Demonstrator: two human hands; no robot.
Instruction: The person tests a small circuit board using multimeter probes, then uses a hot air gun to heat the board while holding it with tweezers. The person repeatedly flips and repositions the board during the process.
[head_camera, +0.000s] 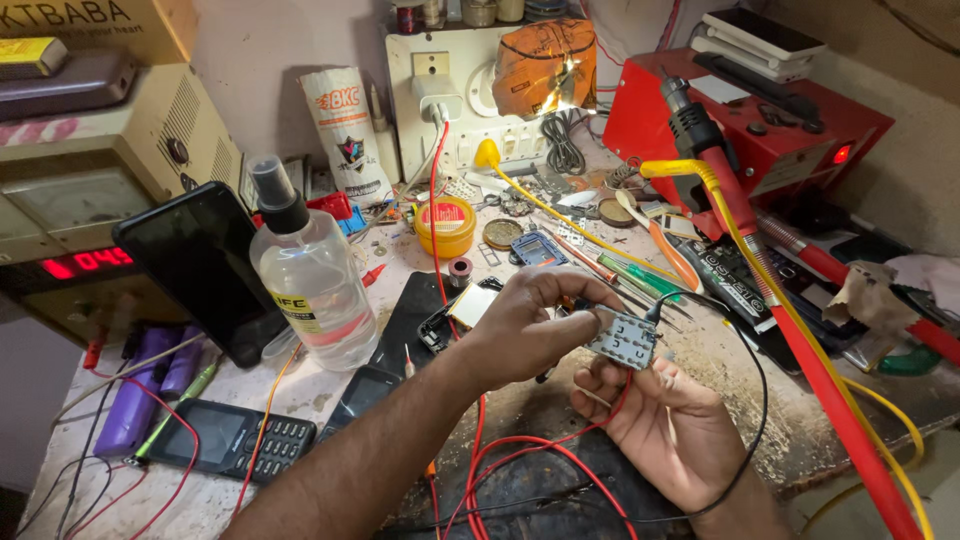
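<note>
A small grey phone circuit board (622, 340) with a grid of metal contact pads is held above the bench. My left hand (525, 325) reaches in from the lower left, fingers curled and pinching the board's left edge. My right hand (665, 425) lies palm up below it, its fingertips supporting the board from underneath. A thin black wire (757, 400) runs from the board's top corner and loops down around my right wrist. Red wires (520, 465) curl over the dark mat under both hands.
A clear spray bottle (312, 285) and a leaning black smartphone (205, 265) stand at left. Keypad phones (235, 440) lie near the front edge, an opened phone body (462, 305) behind my left hand. A red hot-air station (770, 120), yellow tin (445, 225) and screwdrivers (640, 272) crowd the back.
</note>
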